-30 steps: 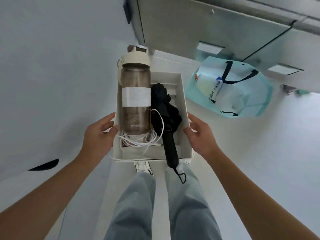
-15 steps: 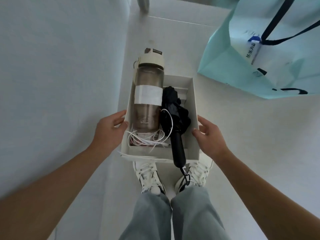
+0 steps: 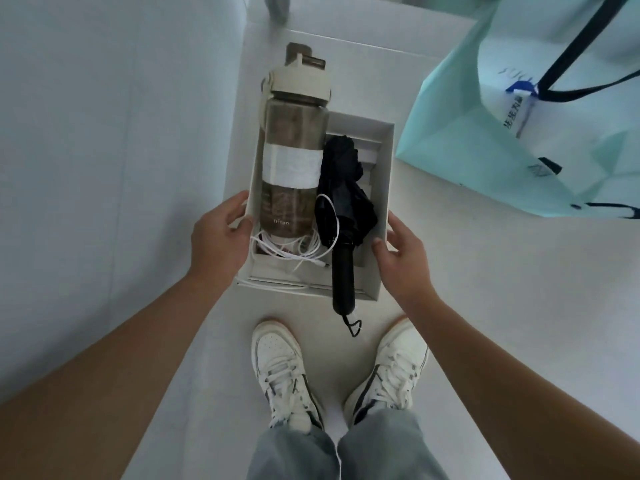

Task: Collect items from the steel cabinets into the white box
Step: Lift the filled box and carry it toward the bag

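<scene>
bag (image 3: 467, 133): teal, right of box | box (image 3: 385, 188): white, open, held low over floor | bottle (image 3: 294, 161): lying in box, left side | umbrella (image 3: 343, 202): folded, beside bottle | left hand (image 3: 218, 244): grips left wall | right hand (image 3: 403, 258): grips right wall | cable (image 3: 294, 252): coiled at bottle base

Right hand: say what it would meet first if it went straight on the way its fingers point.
The right hand grips the right wall of the white box, so that wall comes first; past it, likely the black umbrella inside, though depth is unclear.

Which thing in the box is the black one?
The folded umbrella, on the right. The water bottle beside it is brownish with a cream lid, and the cable is white.
</scene>
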### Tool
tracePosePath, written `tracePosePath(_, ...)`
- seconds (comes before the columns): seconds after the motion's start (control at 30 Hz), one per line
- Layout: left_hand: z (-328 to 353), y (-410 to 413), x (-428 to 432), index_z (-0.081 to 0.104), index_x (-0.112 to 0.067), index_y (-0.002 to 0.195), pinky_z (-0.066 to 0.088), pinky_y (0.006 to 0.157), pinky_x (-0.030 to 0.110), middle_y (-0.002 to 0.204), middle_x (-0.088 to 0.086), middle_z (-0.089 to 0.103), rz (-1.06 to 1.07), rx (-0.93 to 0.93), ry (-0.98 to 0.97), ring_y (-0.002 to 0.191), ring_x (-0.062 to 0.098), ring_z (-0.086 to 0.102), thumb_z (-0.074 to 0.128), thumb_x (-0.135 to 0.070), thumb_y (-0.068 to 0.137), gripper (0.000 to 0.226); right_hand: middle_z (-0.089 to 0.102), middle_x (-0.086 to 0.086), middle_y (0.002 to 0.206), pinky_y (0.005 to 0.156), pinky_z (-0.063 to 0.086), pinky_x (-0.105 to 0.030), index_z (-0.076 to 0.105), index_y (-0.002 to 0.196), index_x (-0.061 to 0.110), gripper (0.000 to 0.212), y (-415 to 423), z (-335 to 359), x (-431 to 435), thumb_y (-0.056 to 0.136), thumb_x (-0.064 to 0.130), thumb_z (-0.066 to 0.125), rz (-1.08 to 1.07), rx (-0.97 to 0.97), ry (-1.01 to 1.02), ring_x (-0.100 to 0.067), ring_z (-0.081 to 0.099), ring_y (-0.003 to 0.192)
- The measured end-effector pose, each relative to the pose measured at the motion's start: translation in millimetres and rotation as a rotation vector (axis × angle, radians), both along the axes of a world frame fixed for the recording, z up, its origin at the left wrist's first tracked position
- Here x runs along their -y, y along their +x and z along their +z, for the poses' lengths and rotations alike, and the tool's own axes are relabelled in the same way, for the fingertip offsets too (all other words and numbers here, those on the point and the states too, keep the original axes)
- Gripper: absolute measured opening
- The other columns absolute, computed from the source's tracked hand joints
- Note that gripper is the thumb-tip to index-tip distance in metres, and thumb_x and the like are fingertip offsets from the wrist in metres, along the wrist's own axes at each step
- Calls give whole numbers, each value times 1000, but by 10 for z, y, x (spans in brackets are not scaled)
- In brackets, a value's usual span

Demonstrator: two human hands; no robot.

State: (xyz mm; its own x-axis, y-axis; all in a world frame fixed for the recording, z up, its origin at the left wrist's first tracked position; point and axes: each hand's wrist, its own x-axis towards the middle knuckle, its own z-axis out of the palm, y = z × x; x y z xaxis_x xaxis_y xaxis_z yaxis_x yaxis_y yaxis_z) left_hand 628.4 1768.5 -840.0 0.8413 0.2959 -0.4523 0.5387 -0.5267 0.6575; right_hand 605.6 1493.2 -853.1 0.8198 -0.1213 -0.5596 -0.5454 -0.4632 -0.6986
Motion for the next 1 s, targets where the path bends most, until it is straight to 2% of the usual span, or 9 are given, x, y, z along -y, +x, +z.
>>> tracePosePath(0.13,-99,214,-38,61,-16,134,47,100,24,129,1,66,-23,4,7,115,11,63,63,-6,92,44,67,9,135,104,53,-43,55,145,27,54,205,-121,-41,94,9,54,16,13,-22,-13,62,125)
tracePosePath(0.3,-161,162,-68,62,-17,133,49,102,32,124,3,69,-56,-59,39,112,15,65,64,-6,91,44,66,6,135,106,51,-46,56,144,26,57,241,-145,-77,93,1,53,36,-103,-13,-18,60,128)
tracePosePath(0.43,-89,82,-45,70,-16,122,51,95,28,115,1,73,36,-74,18,99,12,68,65,-15,91,31,67,-1,134,91,58,-56,54,144,31,51,246,-96,-41,96,13,56,26,-148,49,-33,64,122)
tracePosePath(0.57,15,-208,-95,76,-22,107,59,84,46,97,-5,76,155,-115,-23,87,20,73,64,-37,84,30,60,-7,142,89,60,-53,42,153,28,63,265,-64,-52,94,24,64,27,-186,29,-25,71,110)
tracePosePath(0.63,76,-387,-119,74,-33,105,59,81,48,92,-9,76,166,-146,-43,85,19,73,62,-46,82,30,56,-8,146,91,59,-51,37,156,26,68,265,-30,-62,95,20,65,31,-186,28,-24,71,110)
tracePosePath(0.7,186,-512,-77,71,-37,106,57,84,47,94,-8,76,175,-164,-52,88,20,72,62,-49,85,26,52,-8,150,97,57,-48,34,158,25,69,277,23,-76,96,17,65,29,-183,29,-25,68,116)
tracePosePath(0.83,335,-542,32,70,-20,117,50,95,32,107,-8,71,202,-122,-62,102,10,66,62,-30,95,26,53,-3,149,98,57,-41,34,157,29,71,279,82,-126,96,19,68,7,-198,26,-20,67,114)
tracePosePath(1.0,325,-356,81,67,-16,125,45,95,25,118,-2,70,212,-109,-76,106,9,62,59,-27,96,32,62,1,140,90,60,-50,42,151,36,65,293,133,-170,92,28,66,-1,-193,33,-17,70,107)
